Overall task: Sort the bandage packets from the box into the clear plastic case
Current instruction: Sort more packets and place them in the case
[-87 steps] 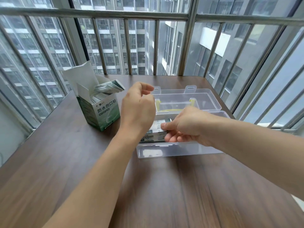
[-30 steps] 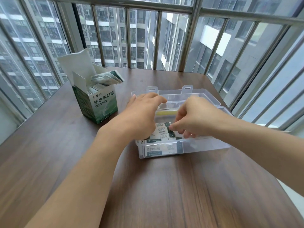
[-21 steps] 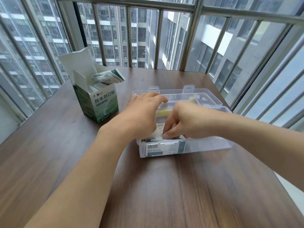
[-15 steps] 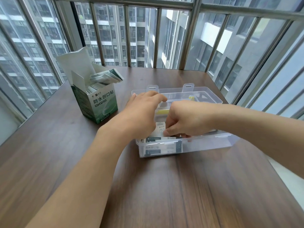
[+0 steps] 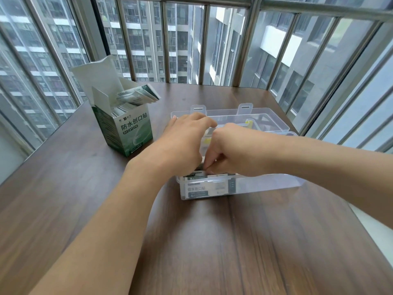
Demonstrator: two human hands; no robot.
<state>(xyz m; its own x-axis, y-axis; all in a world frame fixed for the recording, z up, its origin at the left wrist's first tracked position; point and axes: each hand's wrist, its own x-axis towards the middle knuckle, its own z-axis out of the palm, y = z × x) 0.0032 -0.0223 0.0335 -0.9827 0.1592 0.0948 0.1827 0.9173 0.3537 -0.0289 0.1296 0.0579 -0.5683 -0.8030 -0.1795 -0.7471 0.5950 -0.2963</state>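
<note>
Both hands are down in the near left corner of the clear plastic case (image 5: pixel 265 184). The right hand (image 5: pixel 231 152) pinches bandage packets (image 5: pixel 204 188) lying lengthwise along the front wall; the left hand (image 5: pixel 182 143) rests beside them, fingers relaxed. The box (image 5: pixel 131 133) stands left on the worktop (image 5: pixel 212 241), nearer the left hand, open room between.

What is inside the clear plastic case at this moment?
Bandage packets stand at the near left end of the clear plastic case, printing visible through its wall. Both hands, left hand and right hand, cover the rest of the stack.
</note>
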